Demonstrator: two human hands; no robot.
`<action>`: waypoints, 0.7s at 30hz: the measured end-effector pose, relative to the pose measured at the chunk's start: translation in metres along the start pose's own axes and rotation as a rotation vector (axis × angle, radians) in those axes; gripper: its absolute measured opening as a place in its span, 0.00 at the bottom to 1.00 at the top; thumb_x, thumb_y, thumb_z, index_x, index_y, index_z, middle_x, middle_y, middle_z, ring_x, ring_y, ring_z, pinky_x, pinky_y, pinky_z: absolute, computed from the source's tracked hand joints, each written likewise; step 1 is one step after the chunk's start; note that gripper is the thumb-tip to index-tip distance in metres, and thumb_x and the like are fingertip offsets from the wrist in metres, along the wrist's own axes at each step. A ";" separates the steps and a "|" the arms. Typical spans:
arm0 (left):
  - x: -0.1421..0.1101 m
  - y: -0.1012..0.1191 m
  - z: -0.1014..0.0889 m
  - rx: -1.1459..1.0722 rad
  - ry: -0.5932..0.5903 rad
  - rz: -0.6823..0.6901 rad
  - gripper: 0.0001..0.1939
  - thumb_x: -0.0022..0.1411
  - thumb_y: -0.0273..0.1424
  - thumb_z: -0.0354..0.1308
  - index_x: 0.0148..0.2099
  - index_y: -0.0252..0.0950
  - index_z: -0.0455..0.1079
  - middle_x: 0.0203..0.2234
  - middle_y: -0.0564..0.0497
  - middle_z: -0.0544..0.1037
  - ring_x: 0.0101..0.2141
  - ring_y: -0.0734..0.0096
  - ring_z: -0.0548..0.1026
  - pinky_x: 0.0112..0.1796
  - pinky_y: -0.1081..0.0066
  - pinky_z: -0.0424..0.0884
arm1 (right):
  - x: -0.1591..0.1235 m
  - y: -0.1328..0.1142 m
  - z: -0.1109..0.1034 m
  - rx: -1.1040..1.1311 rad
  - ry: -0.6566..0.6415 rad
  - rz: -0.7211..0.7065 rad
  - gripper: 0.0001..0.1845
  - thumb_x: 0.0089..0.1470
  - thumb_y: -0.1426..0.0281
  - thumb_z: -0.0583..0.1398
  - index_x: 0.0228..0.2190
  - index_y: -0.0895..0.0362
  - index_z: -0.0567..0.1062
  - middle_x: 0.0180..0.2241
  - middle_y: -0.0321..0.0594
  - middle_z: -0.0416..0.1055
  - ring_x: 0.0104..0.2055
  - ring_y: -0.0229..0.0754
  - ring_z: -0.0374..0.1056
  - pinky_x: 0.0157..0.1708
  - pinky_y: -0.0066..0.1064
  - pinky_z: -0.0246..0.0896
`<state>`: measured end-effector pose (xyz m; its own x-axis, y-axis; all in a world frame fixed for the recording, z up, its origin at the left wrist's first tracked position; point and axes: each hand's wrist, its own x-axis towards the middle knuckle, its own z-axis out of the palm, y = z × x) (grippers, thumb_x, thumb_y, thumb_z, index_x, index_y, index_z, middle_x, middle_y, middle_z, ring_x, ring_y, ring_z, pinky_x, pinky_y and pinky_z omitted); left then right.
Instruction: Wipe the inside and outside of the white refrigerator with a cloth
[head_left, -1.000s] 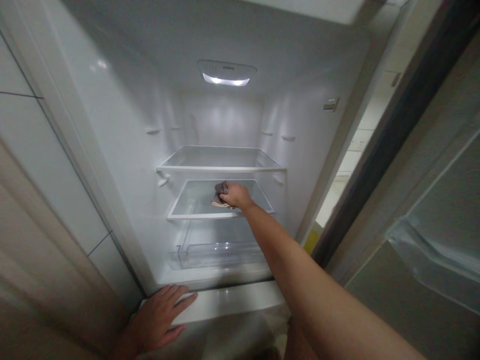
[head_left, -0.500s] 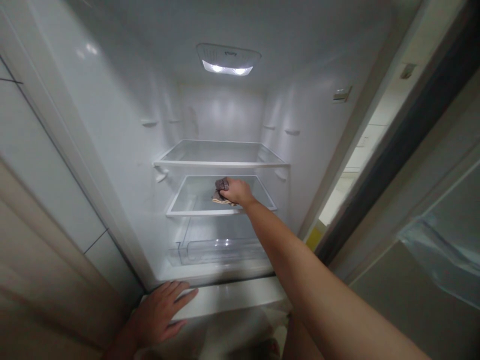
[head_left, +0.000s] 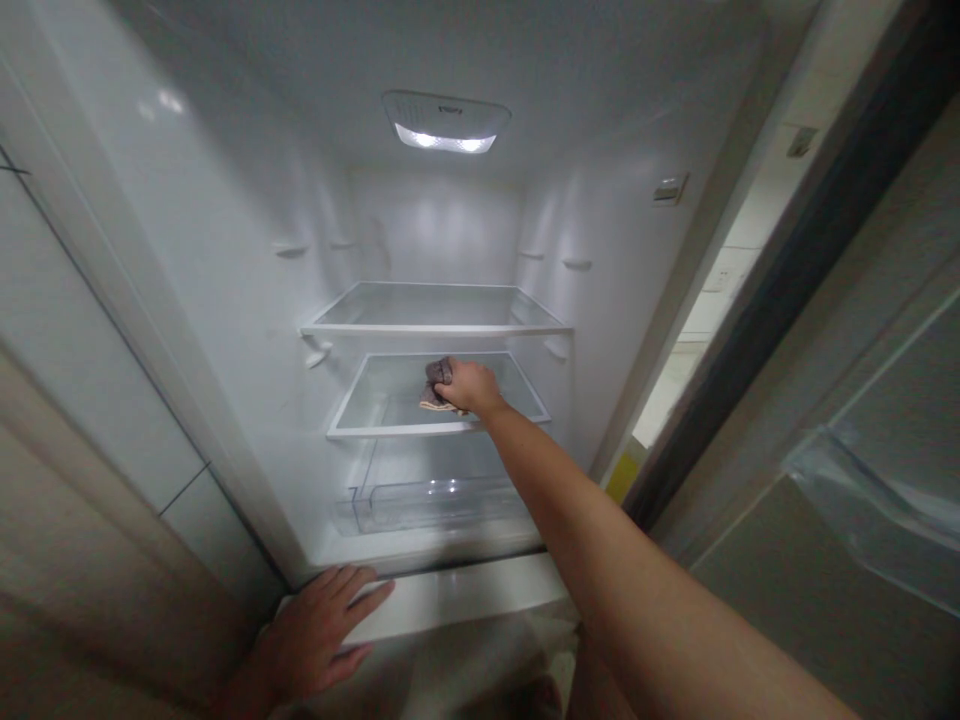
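Nearest, the left hand (head_left: 319,620) lies palm down at the left end of the white ledge (head_left: 457,598), fingers somewhat spread, with nothing seen in its grip. Beyond the ledge sits a clear drawer (head_left: 435,507). Above that, the right hand (head_left: 474,387) reaches over the lower of 2 glass shelves (head_left: 379,400), its grip closed round a bunched grey-brown cloth (head_left: 439,374). The cloth is about midway between that shelf's left and right edges, behind its front edge; it appears to touch the glass. Wiping this shelf seems the step in hand. The next move would call for light, flat pressure out towards the corners, with the knuckles kept below the upper shelf (head_left: 442,308).
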<state>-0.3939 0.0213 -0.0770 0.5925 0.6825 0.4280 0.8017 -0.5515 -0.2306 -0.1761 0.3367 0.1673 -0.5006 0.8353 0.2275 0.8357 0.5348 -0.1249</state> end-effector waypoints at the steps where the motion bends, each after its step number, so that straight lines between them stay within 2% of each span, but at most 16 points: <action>1: -0.001 0.000 0.002 -0.003 0.001 -0.003 0.38 0.69 0.38 0.64 0.79 0.46 0.64 0.59 0.48 0.81 0.54 0.57 0.77 0.57 0.61 0.71 | 0.001 0.000 0.000 -0.003 0.015 -0.003 0.31 0.67 0.46 0.60 0.63 0.48 0.77 0.59 0.49 0.81 0.60 0.58 0.78 0.55 0.41 0.72; 8: -0.005 0.002 0.007 -0.016 -0.010 -0.021 0.39 0.70 0.39 0.64 0.80 0.46 0.63 0.59 0.46 0.80 0.54 0.55 0.77 0.57 0.59 0.71 | 0.005 -0.002 0.004 -0.028 0.077 -0.002 0.29 0.67 0.48 0.61 0.61 0.49 0.77 0.55 0.49 0.83 0.57 0.57 0.80 0.54 0.41 0.73; 21: 0.001 0.003 -0.001 -0.029 -0.033 -0.016 0.36 0.70 0.40 0.65 0.77 0.44 0.66 0.58 0.47 0.80 0.54 0.55 0.76 0.57 0.59 0.69 | 0.026 -0.005 0.007 -0.042 0.071 0.030 0.27 0.67 0.50 0.61 0.61 0.48 0.75 0.57 0.48 0.83 0.58 0.57 0.80 0.55 0.41 0.73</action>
<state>-0.3910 0.0198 -0.0759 0.5820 0.7065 0.4027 0.8090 -0.5535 -0.1981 -0.1946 0.3562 0.1672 -0.4588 0.8390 0.2925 0.8597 0.5024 -0.0926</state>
